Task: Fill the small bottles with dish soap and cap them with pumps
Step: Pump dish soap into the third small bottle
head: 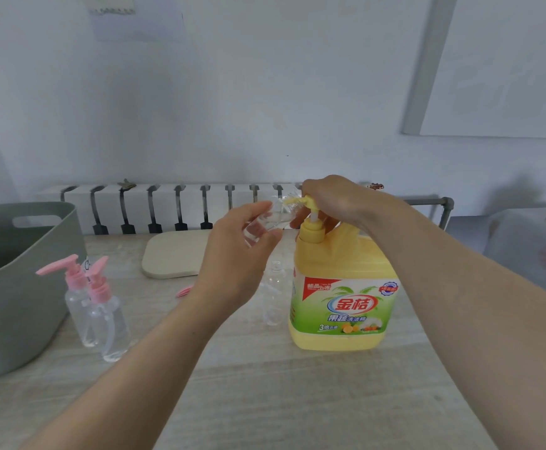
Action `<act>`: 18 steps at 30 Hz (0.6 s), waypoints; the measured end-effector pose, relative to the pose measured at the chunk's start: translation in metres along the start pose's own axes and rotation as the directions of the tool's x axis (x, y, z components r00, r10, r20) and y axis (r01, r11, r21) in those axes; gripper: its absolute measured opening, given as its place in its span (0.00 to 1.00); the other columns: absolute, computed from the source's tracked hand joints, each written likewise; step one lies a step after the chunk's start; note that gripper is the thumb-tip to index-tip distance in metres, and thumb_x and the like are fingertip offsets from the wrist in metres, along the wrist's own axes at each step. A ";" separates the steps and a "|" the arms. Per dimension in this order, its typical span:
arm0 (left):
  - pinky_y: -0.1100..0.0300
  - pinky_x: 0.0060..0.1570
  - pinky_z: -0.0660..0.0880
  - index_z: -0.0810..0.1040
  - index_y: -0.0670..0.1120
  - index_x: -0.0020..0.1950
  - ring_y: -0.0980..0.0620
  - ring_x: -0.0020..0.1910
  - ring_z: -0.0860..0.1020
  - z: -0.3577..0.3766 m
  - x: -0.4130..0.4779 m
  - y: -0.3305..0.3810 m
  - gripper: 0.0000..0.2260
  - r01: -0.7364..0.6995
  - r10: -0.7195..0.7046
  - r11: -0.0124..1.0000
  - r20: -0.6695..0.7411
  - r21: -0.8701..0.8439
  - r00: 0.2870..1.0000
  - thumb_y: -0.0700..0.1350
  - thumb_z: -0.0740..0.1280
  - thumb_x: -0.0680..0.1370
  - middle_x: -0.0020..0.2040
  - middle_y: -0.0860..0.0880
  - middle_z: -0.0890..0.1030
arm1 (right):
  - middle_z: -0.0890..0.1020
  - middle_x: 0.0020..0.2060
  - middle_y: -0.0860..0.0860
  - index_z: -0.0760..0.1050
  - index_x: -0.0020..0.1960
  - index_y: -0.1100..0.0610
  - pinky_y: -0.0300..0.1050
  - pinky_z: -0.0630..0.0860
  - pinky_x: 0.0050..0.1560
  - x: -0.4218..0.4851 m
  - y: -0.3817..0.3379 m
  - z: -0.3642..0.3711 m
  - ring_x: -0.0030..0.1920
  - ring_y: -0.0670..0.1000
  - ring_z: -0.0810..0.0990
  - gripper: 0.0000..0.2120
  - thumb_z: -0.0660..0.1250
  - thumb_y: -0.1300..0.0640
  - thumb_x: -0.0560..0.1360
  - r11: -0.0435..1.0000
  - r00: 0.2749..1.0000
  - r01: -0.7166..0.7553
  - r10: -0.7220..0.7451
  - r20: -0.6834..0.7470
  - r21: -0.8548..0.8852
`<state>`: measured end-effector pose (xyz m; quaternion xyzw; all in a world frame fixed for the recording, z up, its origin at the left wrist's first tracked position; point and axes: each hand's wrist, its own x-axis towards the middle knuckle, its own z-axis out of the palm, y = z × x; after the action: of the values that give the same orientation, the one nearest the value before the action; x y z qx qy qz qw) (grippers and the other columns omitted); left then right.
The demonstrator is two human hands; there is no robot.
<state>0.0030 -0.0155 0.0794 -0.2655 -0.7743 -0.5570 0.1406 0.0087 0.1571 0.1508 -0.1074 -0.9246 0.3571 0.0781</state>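
A big yellow dish soap jug [343, 287] with a yellow pump head stands on the table right of centre. My right hand [333, 199] is curled over the pump head from above. My left hand [236, 254] grips a small clear bottle [265, 222], tilted with its mouth at the pump's spout. Another clear bottle without a cap [273, 293] stands just left of the jug. Two clear bottles with pink pumps [96, 306] stand at the left. A loose pink pump [184, 291] lies behind my left wrist, mostly hidden.
A grey-green plastic basket [15, 287] stands at the table's left edge. A pale oval board [174, 253] lies at the back of the table. A white radiator [168, 206] runs along the wall behind.
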 end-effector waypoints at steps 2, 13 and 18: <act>0.70 0.46 0.71 0.74 0.54 0.68 0.62 0.49 0.76 0.000 0.000 0.000 0.19 0.006 -0.006 1.000 0.002 0.002 1.000 0.46 0.69 0.78 0.50 0.58 0.78 | 0.80 0.22 0.41 0.75 0.25 0.57 0.37 0.69 0.28 0.003 0.001 0.001 0.31 0.47 0.77 0.24 0.53 0.56 0.77 1.000 0.999 -0.011 0.011 0.034 -0.003; 0.76 0.44 0.70 0.75 0.53 0.68 0.68 0.50 0.75 0.000 -0.001 0.001 0.18 0.003 -0.003 1.000 0.005 -0.012 1.000 0.45 0.69 0.78 0.52 0.60 0.78 | 0.80 0.22 0.42 0.78 0.25 0.55 0.37 0.70 0.29 -0.004 0.000 -0.002 0.33 0.47 0.76 0.28 0.55 0.48 0.80 0.998 0.998 -0.003 0.000 0.065 0.056; 0.82 0.42 0.67 0.75 0.51 0.68 0.74 0.51 0.72 0.000 0.002 0.002 0.18 -0.018 0.018 0.999 0.002 -0.038 1.000 0.44 0.69 0.78 0.53 0.59 0.79 | 0.85 0.32 0.49 0.83 0.28 0.53 0.45 0.77 0.42 -0.006 -0.001 -0.006 0.37 0.53 0.82 0.33 0.53 0.34 0.76 0.989 0.992 -0.040 0.022 0.128 0.141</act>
<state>0.0021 -0.0150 0.0820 -0.2756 -0.7614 -0.5699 0.1398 0.0157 0.1584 0.1556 -0.0933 -0.8979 0.4297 0.0216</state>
